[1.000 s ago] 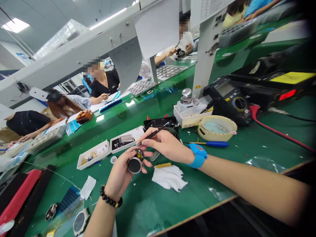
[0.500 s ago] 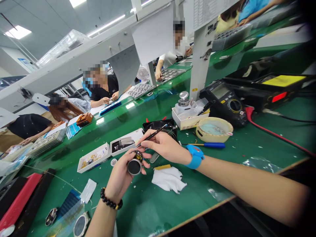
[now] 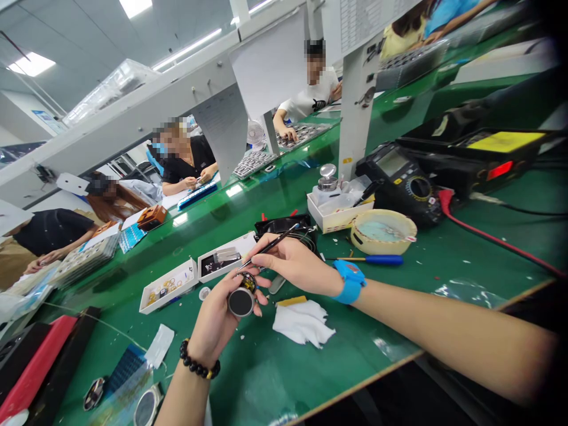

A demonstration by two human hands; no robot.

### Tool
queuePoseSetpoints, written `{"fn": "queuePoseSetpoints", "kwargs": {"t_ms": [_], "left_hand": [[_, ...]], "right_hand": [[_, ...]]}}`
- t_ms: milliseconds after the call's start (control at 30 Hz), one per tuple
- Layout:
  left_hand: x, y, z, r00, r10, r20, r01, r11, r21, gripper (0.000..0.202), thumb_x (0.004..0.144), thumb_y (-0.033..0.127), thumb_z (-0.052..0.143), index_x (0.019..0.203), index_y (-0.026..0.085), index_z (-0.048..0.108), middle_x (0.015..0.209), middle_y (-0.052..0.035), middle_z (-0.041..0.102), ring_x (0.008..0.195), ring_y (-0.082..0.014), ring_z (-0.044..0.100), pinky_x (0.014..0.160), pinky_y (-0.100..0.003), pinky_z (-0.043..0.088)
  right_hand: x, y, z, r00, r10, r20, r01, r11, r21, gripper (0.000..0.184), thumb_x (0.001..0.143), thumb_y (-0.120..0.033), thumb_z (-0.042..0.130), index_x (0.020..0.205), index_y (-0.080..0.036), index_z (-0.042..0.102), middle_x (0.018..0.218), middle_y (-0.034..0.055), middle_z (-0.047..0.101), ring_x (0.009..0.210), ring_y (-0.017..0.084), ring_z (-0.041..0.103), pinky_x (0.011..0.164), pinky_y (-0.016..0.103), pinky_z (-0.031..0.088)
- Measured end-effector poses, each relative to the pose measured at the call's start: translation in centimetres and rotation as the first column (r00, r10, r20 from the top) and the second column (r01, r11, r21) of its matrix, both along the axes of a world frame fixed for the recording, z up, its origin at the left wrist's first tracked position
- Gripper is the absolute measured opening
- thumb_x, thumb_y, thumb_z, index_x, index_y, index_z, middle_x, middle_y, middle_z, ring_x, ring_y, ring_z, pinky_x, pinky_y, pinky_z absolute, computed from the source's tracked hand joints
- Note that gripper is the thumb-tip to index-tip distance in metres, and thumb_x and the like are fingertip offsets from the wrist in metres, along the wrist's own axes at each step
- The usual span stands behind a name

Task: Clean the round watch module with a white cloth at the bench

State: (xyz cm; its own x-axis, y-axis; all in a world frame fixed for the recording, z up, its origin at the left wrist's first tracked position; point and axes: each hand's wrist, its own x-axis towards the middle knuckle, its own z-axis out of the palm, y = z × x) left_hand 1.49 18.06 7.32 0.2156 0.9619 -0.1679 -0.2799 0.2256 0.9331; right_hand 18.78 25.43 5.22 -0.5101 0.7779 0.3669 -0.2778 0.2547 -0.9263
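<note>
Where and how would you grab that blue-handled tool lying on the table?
I'd take the blue-handled tool by its handle, from above and the right. It lies lengthwise on the table; the handle looks thicker than the slim shaft, which points left toward the right hand, so the handle end seems easier to reach.

In front of me a glossy green bench (image 3: 248, 367) slants up to the right, its near edge brown, its far stretch catching bright patches of light (image 3: 234, 190). Over it I see a grey beam (image 3: 128, 136) and, to the right, a pale post (image 3: 355, 112), with paper sheets (image 3: 268, 71) hanging there. Beyond, a grey ceiling (image 3: 89, 41) carries bright panel lamps (image 3: 32, 64) and a long strip light (image 3: 190, 48), while a white wall (image 3: 20, 106) at far left bears a blue sign (image 3: 48, 120).
</note>
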Motion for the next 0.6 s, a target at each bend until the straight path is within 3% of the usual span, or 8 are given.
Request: {"fn": "queuePoseSetpoints", "kwargs": {"t_ms": [600], "left_hand": [[0.07,-0.06,0.48,1.0,0.0,0.002,0.0,1.0,0.011,0.03,0.096,0.02,0.037,0.102,0.008,0.064,0.095,-0.0149,0.067,0.075,-0.0194,0.061,0.063,-0.027,0.05]], "right_hand": [[0.03,-0.05,0.12,0.999,-0.018,-0.035,0.02,0.999,0.047,0.014,0.092,-0.028,0.063,0.097,-0.016,0.065,0.087,0.004,0.069,0.081,0.016,0.068,0.077,0.031,0.057]]}}
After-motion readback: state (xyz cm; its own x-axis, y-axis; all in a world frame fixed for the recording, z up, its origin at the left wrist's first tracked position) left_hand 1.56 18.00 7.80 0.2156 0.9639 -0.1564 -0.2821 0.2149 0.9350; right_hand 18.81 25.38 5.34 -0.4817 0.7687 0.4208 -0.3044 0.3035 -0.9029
